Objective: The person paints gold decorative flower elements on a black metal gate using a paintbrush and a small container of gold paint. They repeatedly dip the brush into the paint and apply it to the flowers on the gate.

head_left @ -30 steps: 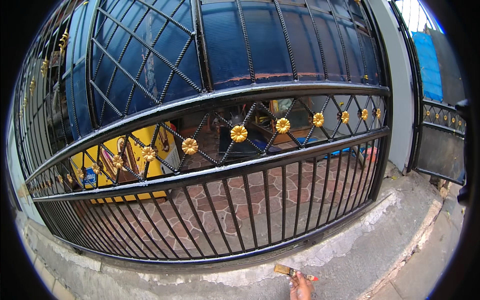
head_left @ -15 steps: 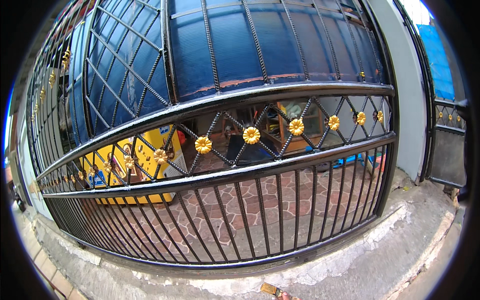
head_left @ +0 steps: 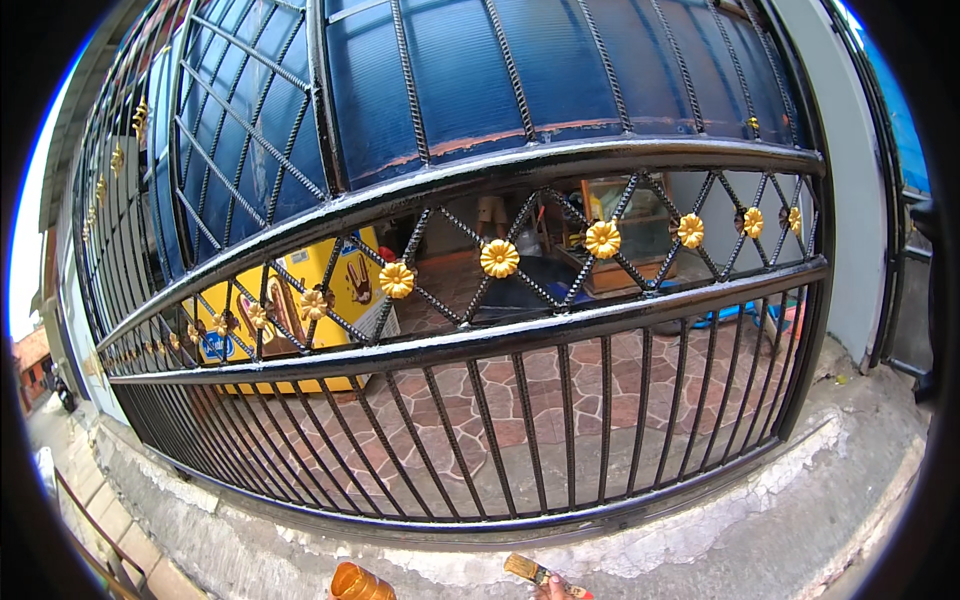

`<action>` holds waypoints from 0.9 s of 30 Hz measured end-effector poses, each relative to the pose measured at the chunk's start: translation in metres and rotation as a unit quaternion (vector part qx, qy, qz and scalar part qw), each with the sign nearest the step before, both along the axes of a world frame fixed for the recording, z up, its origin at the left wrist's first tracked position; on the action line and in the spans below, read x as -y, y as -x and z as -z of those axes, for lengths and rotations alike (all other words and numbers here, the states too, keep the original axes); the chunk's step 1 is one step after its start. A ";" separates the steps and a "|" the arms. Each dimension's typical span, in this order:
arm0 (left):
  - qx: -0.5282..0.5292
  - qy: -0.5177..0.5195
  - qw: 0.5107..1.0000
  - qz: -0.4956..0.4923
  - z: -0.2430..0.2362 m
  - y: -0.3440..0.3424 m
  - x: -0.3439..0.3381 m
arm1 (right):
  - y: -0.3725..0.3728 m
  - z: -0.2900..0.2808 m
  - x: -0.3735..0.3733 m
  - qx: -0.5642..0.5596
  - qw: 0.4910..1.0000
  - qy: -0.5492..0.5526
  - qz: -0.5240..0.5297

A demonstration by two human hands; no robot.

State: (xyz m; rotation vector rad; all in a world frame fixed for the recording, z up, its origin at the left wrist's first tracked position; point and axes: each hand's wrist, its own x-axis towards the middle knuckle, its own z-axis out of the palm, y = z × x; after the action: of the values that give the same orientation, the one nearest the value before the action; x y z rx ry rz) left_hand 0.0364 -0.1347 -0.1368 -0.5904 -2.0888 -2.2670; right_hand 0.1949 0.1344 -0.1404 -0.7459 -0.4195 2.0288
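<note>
At the lower edge my right hand [head_left: 553,592] is closed around the handle of a paintbrush [head_left: 527,569]. Only some fingers show. The brush has gold-brown bristles pointing up and to the left, apart from the gate. To its left, an orange-brown cup-like container [head_left: 360,583] rises into view, tilted, with its lower part cut off. No fingers of my left hand can be seen. Ahead stands a black metal gate [head_left: 480,335] with twisted bars and a row of golden flower ornaments [head_left: 499,258] across its middle band.
Blue sheeting [head_left: 450,75] backs the gate's upper bars. Behind the bars are a yellow freezer-like box [head_left: 375,290], a wooden cabinet [head_left: 610,205], a stone-patterned floor [head_left: 450,410] and a person's legs [head_left: 491,212]. A rough concrete ledge [head_left: 680,530] runs below the gate.
The orange-brown container has come into view at the bottom. My right hand and the brush have shifted slightly left and up. The view has moved a little, and a person's legs now show behind the gate.
</note>
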 end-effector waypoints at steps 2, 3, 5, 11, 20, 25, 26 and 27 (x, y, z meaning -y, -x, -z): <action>0.024 0.012 0.999 -0.035 0.002 -0.007 0.002 | 0.000 -0.015 -0.006 -0.008 0.998 -0.059 0.010; 0.035 0.017 0.998 -0.049 0.003 -0.010 0.001 | -0.001 -0.029 -0.009 -0.014 0.996 -0.090 0.017; 0.018 0.034 0.997 -0.070 0.003 -0.019 0.003 | 0.009 -0.073 -0.047 -0.004 0.941 -0.293 0.168; 0.032 0.013 0.996 -0.082 0.000 -0.030 0.006 | 0.015 -0.260 -0.144 -0.011 0.621 -0.670 0.406; 0.029 -0.019 0.993 -0.116 -0.013 -0.044 0.002 | 0.075 -0.341 -0.182 -0.012 0.582 -0.718 0.381; 0.044 0.001 0.990 -0.132 -0.031 -0.055 0.001 | 0.083 -0.338 -0.186 -0.029 0.568 -0.721 0.397; 0.049 -0.010 0.991 -0.125 -0.033 -0.057 0.001 | 0.083 -0.338 -0.186 -0.002 0.572 -0.731 0.373; 0.035 -0.004 0.991 -0.127 -0.034 -0.058 0.001 | 0.083 -0.336 -0.185 -0.005 0.569 -0.728 0.382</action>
State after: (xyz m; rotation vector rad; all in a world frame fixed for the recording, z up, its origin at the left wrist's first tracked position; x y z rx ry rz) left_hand 0.0944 -0.1356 -0.1032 -0.2305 -2.0471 -2.1802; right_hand 0.1120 0.3191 0.1955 0.2088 -1.2409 0.3711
